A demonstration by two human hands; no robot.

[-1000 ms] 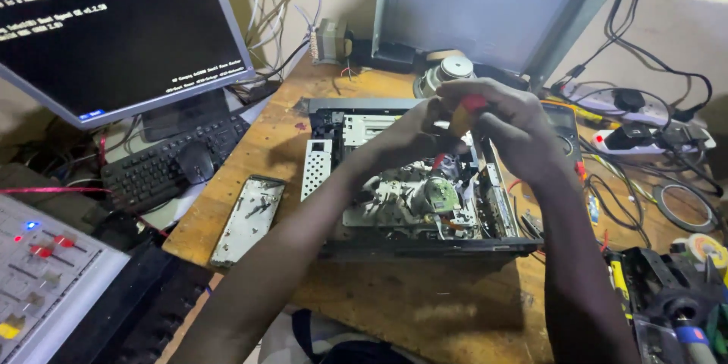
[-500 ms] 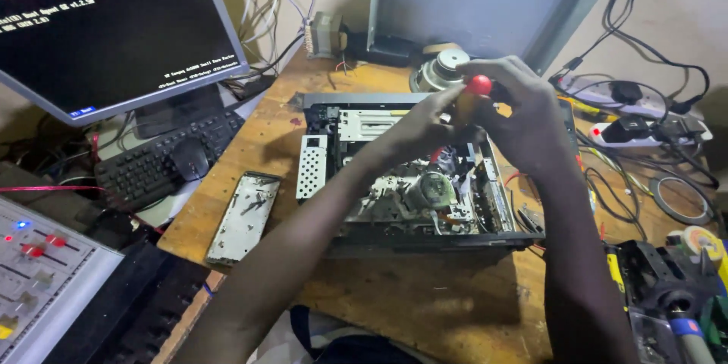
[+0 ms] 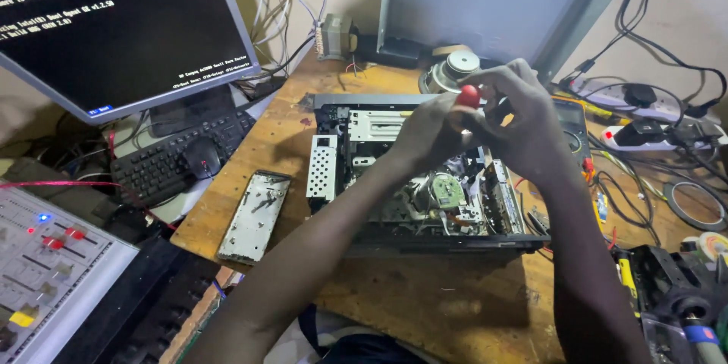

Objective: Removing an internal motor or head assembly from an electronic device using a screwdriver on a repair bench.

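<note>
Nearest the person, the opened video player (image 3: pixel 425 197) sits on the wooden desk (image 3: pixel 425 303) with a bare strip at the front edge. Above its exposed mechanism, the left hand (image 3: pixel 428 133) and right hand (image 3: pixel 523 121) are both closed around a red-handled screwdriver (image 3: pixel 468 96); a slip could likely drive the tip into the mechanism. A loose metal plate (image 3: pixel 254 216) lies left, cables (image 3: pixel 644 182) crowd the right, and a speaker (image 3: pixel 451 70) stands behind.

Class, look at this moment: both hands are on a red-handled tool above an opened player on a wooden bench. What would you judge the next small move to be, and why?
Probably a small turn of the red-handled tool, kept upright. Both the left hand and the right hand grip it over the opened player, and its tip is hidden behind the hands, so whether it sits on a screw cannot be seen.
</note>
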